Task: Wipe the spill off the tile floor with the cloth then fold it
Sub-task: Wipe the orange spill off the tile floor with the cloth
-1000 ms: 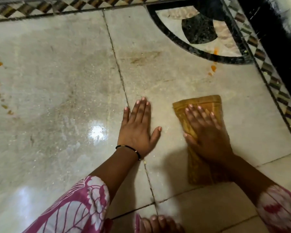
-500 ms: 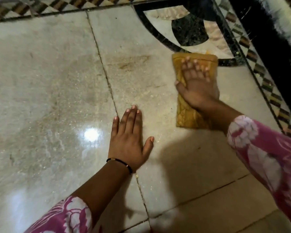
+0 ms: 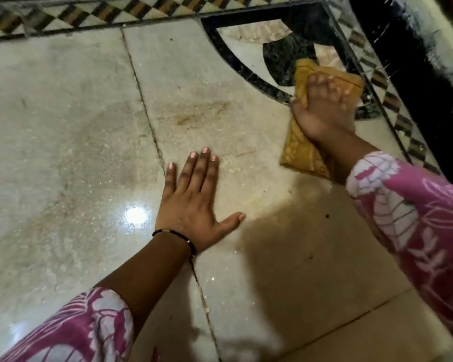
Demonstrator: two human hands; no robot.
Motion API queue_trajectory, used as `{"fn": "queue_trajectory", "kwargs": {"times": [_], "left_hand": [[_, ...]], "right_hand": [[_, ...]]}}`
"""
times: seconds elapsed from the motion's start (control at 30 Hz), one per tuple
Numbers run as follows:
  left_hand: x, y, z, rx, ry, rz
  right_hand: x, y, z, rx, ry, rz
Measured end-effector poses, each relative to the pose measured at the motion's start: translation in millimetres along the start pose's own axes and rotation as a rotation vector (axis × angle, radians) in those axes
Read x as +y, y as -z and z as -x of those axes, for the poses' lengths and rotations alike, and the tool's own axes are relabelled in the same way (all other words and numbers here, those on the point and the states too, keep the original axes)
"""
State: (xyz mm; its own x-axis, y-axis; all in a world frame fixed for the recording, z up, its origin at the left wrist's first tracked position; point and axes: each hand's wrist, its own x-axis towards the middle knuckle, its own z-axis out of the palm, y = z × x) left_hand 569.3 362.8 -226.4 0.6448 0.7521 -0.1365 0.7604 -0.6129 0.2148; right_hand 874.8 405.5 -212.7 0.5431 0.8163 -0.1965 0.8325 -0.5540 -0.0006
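A mustard-yellow cloth [image 3: 297,150] lies on the pale tile floor [image 3: 76,113] at the upper right, its far end over the black curved inlay [image 3: 236,56]. My right hand [image 3: 324,111] presses down on it, fingers curled into the fabric. My left hand [image 3: 194,205] rests flat on the floor in the middle, fingers spread, a black thread band on the wrist. A faint brownish smear [image 3: 196,114] marks the tile between the two hands. No orange spill drops show in view.
A checkered border strip [image 3: 392,100] runs down the right side beside a black raised edge [image 3: 416,74]. Another checkered strip [image 3: 89,14] crosses the top. Tile joints [image 3: 141,92] run diagonally. A bright light reflection [image 3: 136,215] sits left of my left hand.
My right hand has pushed the cloth away from me and to the right, over where orange drops lay, up onto the black inlay. My left hand stays planted on the floor.
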Motion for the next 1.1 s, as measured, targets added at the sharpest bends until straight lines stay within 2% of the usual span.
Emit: {"fn": "queue_trajectory", "kwargs": {"times": [0.13,0.2,0.27,0.4,0.5,0.6,0.7,0.8,0.97,1.1], "left_hand": [[0,0,1,-0.009,0.003,0.006],[0,0,1,-0.005,-0.001,0.008],[-1,-1,1,0.007,0.001,0.016],[-1,-3,0,0.021,-0.001,0.027],[-1,-2,0,0.020,0.000,0.027],[1,3,1,0.010,0.007,0.027],[2,4,1,0.000,0.010,0.025],[1,2,3,0.005,0.011,0.025],[-1,-1,3,0.019,0.008,0.033],[0,-1,2,0.016,0.010,0.036]], "right_hand": [[-52,-11,55,-0.012,0.408,-0.008],[-42,-18,92,-0.011,0.498,0.001],[-11,-24,111,0.006,0.451,-0.006],[48,-19,85,0.054,0.094,0.009],[34,-6,37,0.013,-0.028,0.009],[-23,4,24,-0.017,0.097,-0.016],[-74,-6,54,-0.019,0.383,-0.013],[-61,-21,104,-0.026,0.535,0.010],[16,-27,135,-0.042,0.442,0.026],[23,-19,95,-0.013,0.245,0.006]]}}
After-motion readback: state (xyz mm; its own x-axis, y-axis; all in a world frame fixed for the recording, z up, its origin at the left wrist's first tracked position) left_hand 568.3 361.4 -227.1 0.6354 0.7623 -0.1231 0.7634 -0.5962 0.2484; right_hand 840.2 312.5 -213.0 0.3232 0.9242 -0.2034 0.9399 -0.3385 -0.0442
